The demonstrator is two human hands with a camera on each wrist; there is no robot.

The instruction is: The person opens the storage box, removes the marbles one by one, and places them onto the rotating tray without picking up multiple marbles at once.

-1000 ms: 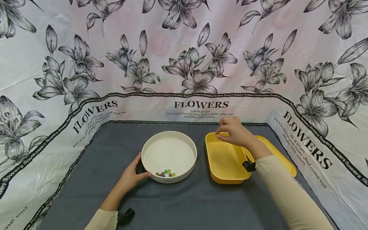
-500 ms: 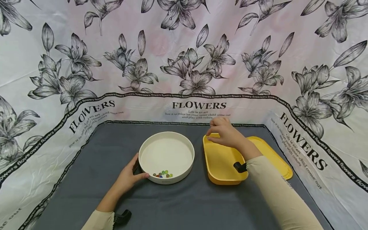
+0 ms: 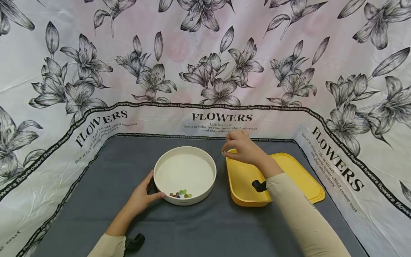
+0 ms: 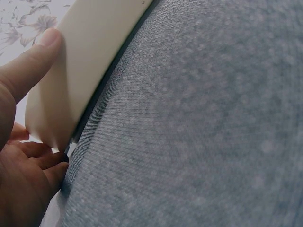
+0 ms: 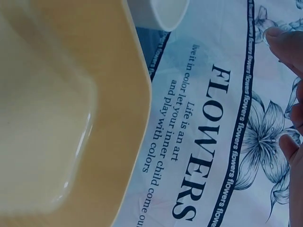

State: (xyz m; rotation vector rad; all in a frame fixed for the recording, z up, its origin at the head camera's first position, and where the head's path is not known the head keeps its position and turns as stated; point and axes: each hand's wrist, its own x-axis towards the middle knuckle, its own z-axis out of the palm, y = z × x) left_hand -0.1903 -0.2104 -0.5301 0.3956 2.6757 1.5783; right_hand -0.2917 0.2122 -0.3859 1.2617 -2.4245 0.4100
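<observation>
A round white bowl (image 3: 186, 171) stands on the dark cloth, with several coloured marbles (image 3: 181, 192) lying at its near side. My left hand (image 3: 141, 198) holds the bowl's left side; in the left wrist view the thumb (image 4: 35, 66) lies on the outer wall (image 4: 90, 52) and the fingers curl at the base. Over the far left corner of the yellow container (image 3: 242, 175), my right hand (image 3: 245, 150) pinches a small pale marble (image 3: 223, 153) between thumb and fingertip. In the right wrist view the container (image 5: 113, 94) is large, the hand (image 5: 297, 179) partly cut off.
A yellow lid (image 3: 298, 175) lies to the right of the container, partly under the right arm. Dark grey cloth (image 3: 192, 228) covers the table. A white curtain with printed flowers (image 3: 221, 85) closes off the back and sides.
My right hand has moved left over the yellow container, towards the bowl, and the small marble at its fingertips now shows. The left hand stays on the bowl; the view has shifted slightly.
</observation>
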